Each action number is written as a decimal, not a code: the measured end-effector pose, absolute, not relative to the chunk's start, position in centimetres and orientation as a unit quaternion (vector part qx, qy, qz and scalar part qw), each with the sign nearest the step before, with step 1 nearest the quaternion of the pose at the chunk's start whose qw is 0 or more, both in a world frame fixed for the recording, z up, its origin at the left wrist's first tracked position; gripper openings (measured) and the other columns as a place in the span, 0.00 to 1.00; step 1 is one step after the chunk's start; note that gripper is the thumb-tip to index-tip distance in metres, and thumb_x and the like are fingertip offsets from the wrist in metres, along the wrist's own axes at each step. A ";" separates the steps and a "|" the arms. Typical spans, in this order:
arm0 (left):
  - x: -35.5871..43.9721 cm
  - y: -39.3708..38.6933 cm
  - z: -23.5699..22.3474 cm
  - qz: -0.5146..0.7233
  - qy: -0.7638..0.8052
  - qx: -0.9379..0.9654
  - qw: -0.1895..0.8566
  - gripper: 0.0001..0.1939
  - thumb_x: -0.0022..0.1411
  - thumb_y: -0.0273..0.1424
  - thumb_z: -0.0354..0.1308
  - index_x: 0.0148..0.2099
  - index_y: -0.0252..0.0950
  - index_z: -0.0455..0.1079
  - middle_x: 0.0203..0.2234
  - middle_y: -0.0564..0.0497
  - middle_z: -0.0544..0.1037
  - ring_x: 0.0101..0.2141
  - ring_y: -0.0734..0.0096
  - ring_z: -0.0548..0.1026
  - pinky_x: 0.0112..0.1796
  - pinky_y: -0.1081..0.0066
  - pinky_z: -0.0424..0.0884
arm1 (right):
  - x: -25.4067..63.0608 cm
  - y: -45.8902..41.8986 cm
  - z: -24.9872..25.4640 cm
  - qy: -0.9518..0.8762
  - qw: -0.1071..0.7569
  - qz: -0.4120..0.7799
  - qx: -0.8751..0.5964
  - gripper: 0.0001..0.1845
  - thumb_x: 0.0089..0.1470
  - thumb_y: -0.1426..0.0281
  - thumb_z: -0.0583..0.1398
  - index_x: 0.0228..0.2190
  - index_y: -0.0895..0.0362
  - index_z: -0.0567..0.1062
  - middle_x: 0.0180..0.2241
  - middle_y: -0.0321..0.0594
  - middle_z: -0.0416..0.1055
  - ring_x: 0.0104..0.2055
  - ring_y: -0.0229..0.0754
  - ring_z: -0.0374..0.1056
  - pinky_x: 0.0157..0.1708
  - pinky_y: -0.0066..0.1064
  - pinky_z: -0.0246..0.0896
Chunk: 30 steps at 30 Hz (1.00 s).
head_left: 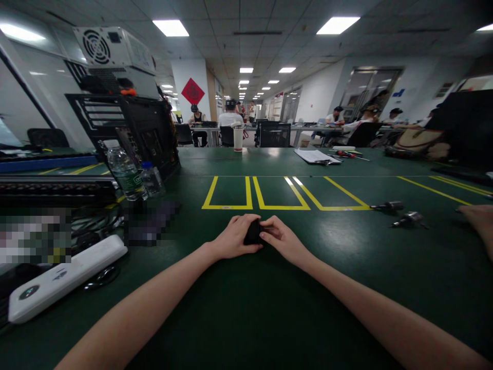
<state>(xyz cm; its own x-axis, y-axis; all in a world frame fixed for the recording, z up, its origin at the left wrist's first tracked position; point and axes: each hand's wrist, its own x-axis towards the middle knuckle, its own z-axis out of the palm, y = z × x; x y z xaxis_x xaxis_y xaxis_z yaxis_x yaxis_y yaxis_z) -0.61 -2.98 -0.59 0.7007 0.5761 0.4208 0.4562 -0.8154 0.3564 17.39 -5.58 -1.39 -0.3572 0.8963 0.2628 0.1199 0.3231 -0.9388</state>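
Note:
A small, dark, blocky black object (252, 233) is held low over the green tabletop (246, 303), in front of the yellow tape. My left hand (234, 238) wraps round it from the left, with the thumb below and the fingers over the top. From the right, my right hand (284, 239) comes up against it. Its thumb and forefinger are pinched together at the object's right side. What lies between those fingertips is too small and dark to make out. Much of the black object is hidden by my fingers, so its kind does not show.
Yellow tape outlines (283, 207) lie ahead. On the left are a white power strip (69, 277), a water bottle (125, 172) and computer hardware (142, 139). Metal-and-black tool-like parts (410, 220) lie right, near another person's hand (479, 221). A paper cup (238, 139) and clipboard (318, 156) stand farther back.

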 end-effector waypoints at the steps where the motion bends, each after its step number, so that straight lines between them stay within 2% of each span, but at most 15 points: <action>1: -0.6 -3.0 -0.6 0.266 0.281 0.915 0.114 0.32 0.50 0.37 0.58 0.54 0.39 0.47 0.46 0.46 0.63 0.47 0.61 0.63 0.48 0.61 0.54 | 17.4 -5.5 -1.3 -0.687 0.431 0.449 -0.375 0.10 0.49 0.70 0.56 0.37 0.54 0.63 0.37 0.36 0.64 0.42 0.40 0.65 0.43 0.36 0.62; 5: -0.6 -3.0 -0.5 0.264 0.279 0.916 0.114 0.32 0.50 0.37 0.57 0.54 0.40 0.47 0.46 0.47 0.63 0.47 0.61 0.62 0.48 0.61 0.54 | 17.4 -5.7 -0.9 -0.681 0.413 0.455 -0.399 0.15 0.49 0.71 0.56 0.41 0.54 0.62 0.42 0.39 0.63 0.46 0.41 0.63 0.46 0.39 0.60; 11: -0.6 -3.0 -0.6 0.267 0.278 0.916 0.110 0.31 0.51 0.37 0.57 0.54 0.39 0.47 0.46 0.47 0.63 0.46 0.62 0.63 0.49 0.61 0.54 | 17.5 -6.2 -0.8 -0.698 0.420 0.451 -0.364 0.13 0.47 0.73 0.58 0.37 0.53 0.63 0.40 0.35 0.63 0.48 0.40 0.62 0.49 0.37 0.58; 16: -0.6 -3.0 -0.6 0.266 0.278 0.916 0.112 0.32 0.50 0.37 0.57 0.54 0.39 0.47 0.46 0.47 0.63 0.47 0.62 0.63 0.49 0.62 0.54 | 17.4 -5.9 -1.0 -0.695 0.427 0.445 -0.369 0.08 0.50 0.70 0.55 0.36 0.54 0.64 0.37 0.35 0.64 0.44 0.40 0.64 0.45 0.37 0.61; 22: -0.6 -3.0 -0.4 0.260 0.282 0.917 0.113 0.32 0.51 0.37 0.57 0.54 0.40 0.47 0.46 0.47 0.63 0.47 0.62 0.63 0.49 0.61 0.54 | 17.4 -5.4 -1.3 -0.683 0.407 0.452 -0.405 0.15 0.49 0.70 0.55 0.41 0.54 0.62 0.42 0.39 0.63 0.44 0.41 0.64 0.45 0.39 0.61; 26: -0.6 -3.0 -0.5 0.264 0.281 0.916 0.110 0.31 0.51 0.37 0.57 0.54 0.39 0.47 0.46 0.46 0.63 0.46 0.62 0.63 0.48 0.61 0.55 | 17.4 -5.7 -1.2 -0.693 0.421 0.457 -0.365 0.13 0.47 0.72 0.58 0.37 0.54 0.63 0.39 0.36 0.64 0.46 0.40 0.63 0.47 0.37 0.59; 30: -0.5 -2.9 -0.6 0.264 0.284 0.915 0.114 0.32 0.50 0.38 0.57 0.54 0.39 0.47 0.47 0.46 0.63 0.47 0.61 0.63 0.49 0.61 0.54 | 17.3 -5.9 -1.0 -0.694 0.432 0.445 -0.364 0.08 0.50 0.70 0.55 0.36 0.54 0.64 0.37 0.35 0.64 0.45 0.40 0.64 0.45 0.36 0.61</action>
